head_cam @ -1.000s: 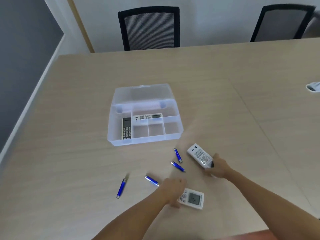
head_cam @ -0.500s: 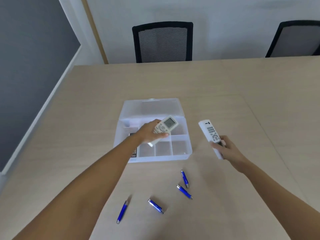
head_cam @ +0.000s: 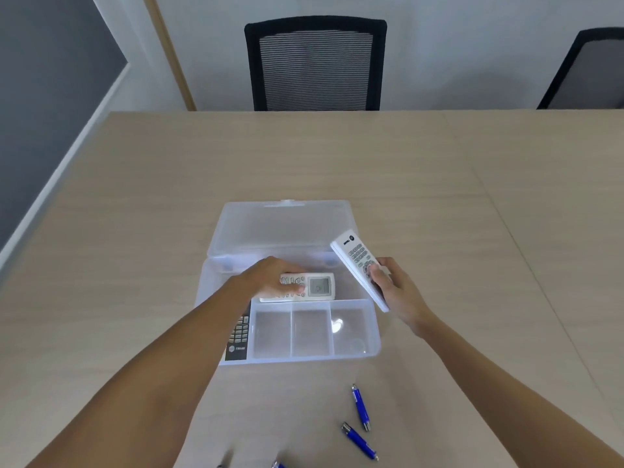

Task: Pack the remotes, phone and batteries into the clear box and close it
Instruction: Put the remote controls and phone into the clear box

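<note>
The clear box (head_cam: 371, 346) lies open on the table, its lid (head_cam: 283, 228) flat behind it. My left hand (head_cam: 270, 276) holds a white remote with a screen (head_cam: 317, 287) low in the box's long rear compartment. My right hand (head_cam: 393, 290) grips a second white remote (head_cam: 358, 261), tilted up over the box's right rim. A black remote (head_cam: 239, 336) lies in the left compartment, partly hidden by my left forearm. Two blue batteries (head_cam: 360, 407) (head_cam: 358, 440) lie on the table in front of the box; the tip of another (head_cam: 278, 465) shows at the bottom edge.
Three small front compartments of the box hold nothing. Two black mesh chairs (head_cam: 315, 62) (head_cam: 587, 72) stand behind the table's far edge. The wooden table (head_cam: 337, 157) stretches wide on all sides; a seam runs down its right part.
My left hand has lowered the screen remote from above the box into the rear compartment. My right hand has brought the other remote leftward to the box's right rim. The view shifted closer.
</note>
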A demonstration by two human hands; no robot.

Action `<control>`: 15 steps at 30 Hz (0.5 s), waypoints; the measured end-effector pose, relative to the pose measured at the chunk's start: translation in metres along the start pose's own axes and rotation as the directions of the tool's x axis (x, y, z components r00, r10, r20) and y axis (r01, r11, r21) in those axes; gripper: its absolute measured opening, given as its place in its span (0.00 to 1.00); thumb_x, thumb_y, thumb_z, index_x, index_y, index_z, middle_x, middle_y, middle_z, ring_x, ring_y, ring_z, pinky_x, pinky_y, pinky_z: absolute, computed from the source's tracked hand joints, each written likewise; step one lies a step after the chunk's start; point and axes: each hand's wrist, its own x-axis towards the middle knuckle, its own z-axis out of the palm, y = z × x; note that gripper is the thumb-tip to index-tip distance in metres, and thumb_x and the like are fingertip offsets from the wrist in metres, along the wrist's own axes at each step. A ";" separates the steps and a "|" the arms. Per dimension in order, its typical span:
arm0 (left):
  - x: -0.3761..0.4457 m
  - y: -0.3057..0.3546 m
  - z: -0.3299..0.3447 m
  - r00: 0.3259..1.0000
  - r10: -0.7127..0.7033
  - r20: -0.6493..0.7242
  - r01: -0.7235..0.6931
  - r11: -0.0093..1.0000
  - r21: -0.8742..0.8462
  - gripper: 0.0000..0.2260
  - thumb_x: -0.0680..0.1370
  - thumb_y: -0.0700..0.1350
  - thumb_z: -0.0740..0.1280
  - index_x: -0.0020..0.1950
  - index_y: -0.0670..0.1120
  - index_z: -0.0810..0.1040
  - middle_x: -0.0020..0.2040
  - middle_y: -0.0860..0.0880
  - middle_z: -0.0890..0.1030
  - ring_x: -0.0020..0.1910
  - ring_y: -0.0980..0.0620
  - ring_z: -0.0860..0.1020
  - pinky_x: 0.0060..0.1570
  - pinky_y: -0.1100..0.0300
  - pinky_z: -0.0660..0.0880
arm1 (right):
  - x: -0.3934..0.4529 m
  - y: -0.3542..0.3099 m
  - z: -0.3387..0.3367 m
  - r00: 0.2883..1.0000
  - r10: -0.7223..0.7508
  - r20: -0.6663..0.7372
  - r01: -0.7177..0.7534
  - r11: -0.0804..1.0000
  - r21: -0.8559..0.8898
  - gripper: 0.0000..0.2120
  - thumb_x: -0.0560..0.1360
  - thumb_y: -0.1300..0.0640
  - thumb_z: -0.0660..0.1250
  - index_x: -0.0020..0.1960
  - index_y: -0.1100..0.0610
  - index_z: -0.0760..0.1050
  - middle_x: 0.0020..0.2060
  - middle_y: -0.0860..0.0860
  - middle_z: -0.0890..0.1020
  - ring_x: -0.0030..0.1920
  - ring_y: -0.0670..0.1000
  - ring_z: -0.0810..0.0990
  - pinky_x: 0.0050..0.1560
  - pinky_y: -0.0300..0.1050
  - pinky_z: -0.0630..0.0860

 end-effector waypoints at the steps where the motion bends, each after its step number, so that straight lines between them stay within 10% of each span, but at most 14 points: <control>1: 0.000 -0.003 0.002 1.000 -0.007 0.005 0.007 0.999 0.045 0.22 0.75 0.58 0.68 0.68 0.56 0.75 0.65 0.52 0.80 0.65 0.49 0.76 0.65 0.55 0.71 | 0.005 -0.001 0.004 1.000 -0.004 -0.003 0.004 1.000 -0.018 0.10 0.78 0.42 0.57 0.53 0.44 0.73 0.40 0.45 0.82 0.39 0.46 0.80 0.40 0.40 0.74; 8: -0.021 -0.008 0.023 0.953 0.080 -0.292 -0.005 0.968 0.249 0.18 0.76 0.53 0.66 0.63 0.48 0.79 0.66 0.48 0.74 0.67 0.47 0.70 0.69 0.51 0.61 | 0.033 -0.017 0.038 0.988 -0.129 0.081 0.149 0.927 -0.345 0.11 0.81 0.47 0.54 0.55 0.49 0.72 0.40 0.45 0.84 0.42 0.52 0.82 0.38 0.35 0.72; 12: -0.065 -0.027 0.036 0.690 -0.111 -0.715 0.229 0.971 0.069 0.16 0.75 0.46 0.67 0.63 0.46 0.80 0.65 0.42 0.75 0.65 0.39 0.72 0.66 0.43 0.65 | 0.054 -0.020 0.069 0.921 -0.241 0.305 0.385 0.678 -0.626 0.16 0.80 0.46 0.56 0.62 0.54 0.72 0.51 0.54 0.86 0.51 0.60 0.79 0.58 0.53 0.73; 15: -0.100 -0.046 0.049 0.541 -0.453 -0.709 0.489 0.855 -0.173 0.23 0.79 0.48 0.63 0.74 0.46 0.67 0.69 0.40 0.70 0.67 0.37 0.69 0.66 0.41 0.65 | 0.058 -0.022 0.097 0.894 -0.198 0.403 0.429 0.643 -0.635 0.17 0.80 0.46 0.56 0.64 0.53 0.71 0.53 0.57 0.84 0.55 0.61 0.75 0.59 0.52 0.70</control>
